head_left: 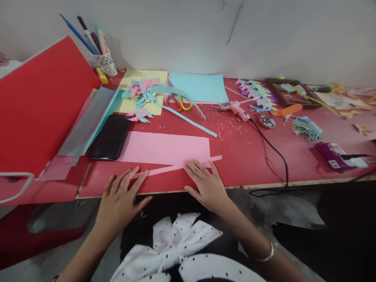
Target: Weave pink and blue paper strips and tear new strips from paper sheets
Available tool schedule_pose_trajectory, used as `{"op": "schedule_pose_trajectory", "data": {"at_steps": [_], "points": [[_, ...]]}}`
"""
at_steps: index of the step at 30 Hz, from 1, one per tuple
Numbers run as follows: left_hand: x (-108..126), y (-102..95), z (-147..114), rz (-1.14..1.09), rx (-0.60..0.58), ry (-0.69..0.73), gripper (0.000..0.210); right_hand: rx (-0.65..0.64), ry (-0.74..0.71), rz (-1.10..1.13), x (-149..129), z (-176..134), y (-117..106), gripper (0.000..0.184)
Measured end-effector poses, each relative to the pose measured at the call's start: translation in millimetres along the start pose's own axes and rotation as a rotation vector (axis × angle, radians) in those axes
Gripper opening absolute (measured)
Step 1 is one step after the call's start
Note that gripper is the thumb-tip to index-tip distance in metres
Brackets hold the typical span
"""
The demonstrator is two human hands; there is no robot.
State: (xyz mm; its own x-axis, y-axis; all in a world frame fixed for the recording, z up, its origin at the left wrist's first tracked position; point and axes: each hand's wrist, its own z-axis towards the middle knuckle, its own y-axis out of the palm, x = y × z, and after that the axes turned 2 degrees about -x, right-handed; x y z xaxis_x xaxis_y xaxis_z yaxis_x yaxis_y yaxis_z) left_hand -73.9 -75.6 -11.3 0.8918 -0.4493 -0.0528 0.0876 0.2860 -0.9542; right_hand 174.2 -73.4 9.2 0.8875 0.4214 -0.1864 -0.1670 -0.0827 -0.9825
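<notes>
A narrow pink paper strip point(164, 170) lies slantwise along the front edge of a larger pink paper sheet point(167, 148) on the red table. My left hand point(122, 194) is open, its fingers spread at the strip's left end. Flat on the strip's right part rests my right hand point(205, 183), fingers outstretched, touching the paper. The strip's right tip sticks out past that hand. A black phone point(109, 138) sits on the sheet's left edge.
Behind are cut paper pieces point(142, 92), scissors point(179, 102), a blue sheet point(197, 84) and a glue gun point(236, 109) with its black cord point(274, 147). A red folder point(41, 105) stands left beside a pen cup point(106, 64). A purple box point(335, 156) is right.
</notes>
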Motion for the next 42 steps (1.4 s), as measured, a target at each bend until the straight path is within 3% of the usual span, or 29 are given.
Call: {"op": "schedule_pose_trajectory", "data": {"at_steps": [7, 12, 16, 22, 27, 31, 36, 42], "points": [[-19.5, -3.4, -14.7, 0.049, 0.020, -0.026, 0.051, 0.031, 0.020, 0.078, 2.9, 5.6, -2.2, 0.040], [-27.7, -9.6, -17.4, 0.099, 0.071, 0.008, 0.038, 0.079, 0.043, 0.145, 9.0, 22.3, -7.7, 0.022], [-33.5, -10.9, -22.2, 0.034, 0.043, 0.087, 0.023, 0.059, 0.004, 0.171, 14.5, 36.1, -14.1, 0.014], [-38.2, -3.6, -27.3, -0.135, 0.124, 0.108, 0.035, 0.060, -0.072, 0.130, 15.4, 39.9, -16.1, 0.016], [-29.9, -18.5, -3.2, -0.240, 0.117, 0.066, 0.038, 0.140, -0.211, 0.133, -5.0, 41.1, -16.8, 0.023], [-17.2, -35.4, 26.1, -0.360, 0.095, 0.045, 0.042, 0.067, -0.299, 0.115, -14.0, 49.3, -23.7, 0.029], [-0.5, -40.8, 57.6, -0.218, 0.130, 0.127, 0.040, -0.020, -0.348, 0.086, -13.1, 58.6, -36.0, 0.026], [17.8, -40.7, 80.6, -0.228, -0.139, 0.199, 0.045, -0.011, -0.307, 0.021, -15.5, 62.5, -40.9, 0.018]]}}
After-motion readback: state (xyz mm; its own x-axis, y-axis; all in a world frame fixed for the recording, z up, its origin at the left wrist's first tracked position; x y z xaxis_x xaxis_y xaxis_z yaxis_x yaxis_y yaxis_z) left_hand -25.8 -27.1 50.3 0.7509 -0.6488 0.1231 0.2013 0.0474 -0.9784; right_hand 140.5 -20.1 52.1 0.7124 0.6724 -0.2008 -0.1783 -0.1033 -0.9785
